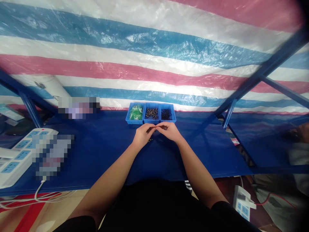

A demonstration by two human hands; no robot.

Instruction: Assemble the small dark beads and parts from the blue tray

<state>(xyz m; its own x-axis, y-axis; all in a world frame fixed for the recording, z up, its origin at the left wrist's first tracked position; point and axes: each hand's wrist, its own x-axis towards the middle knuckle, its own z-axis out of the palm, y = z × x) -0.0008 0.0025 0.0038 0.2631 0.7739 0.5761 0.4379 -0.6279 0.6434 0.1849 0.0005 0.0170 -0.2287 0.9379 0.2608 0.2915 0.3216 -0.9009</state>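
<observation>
Fingertips meet in front of the blue bins, where my left hand and my right hand are both closed in a pinch. Whatever lies between them is too small and too covered to name. Under my left hand, a few small brass-coloured pieces rest on the blue table. Just beyond my hands stand three blue bins side by side. The left bin has green and clear plastic in it. Small brass and dark parts fill the middle bin, and thin black pieces lie in the right one.
A white power strip lies at the left of the blue table, beside a blurred-out object with a cable. Blue metal posts rise at both sides. Striped sheeting hangs behind. Another power strip is low at right.
</observation>
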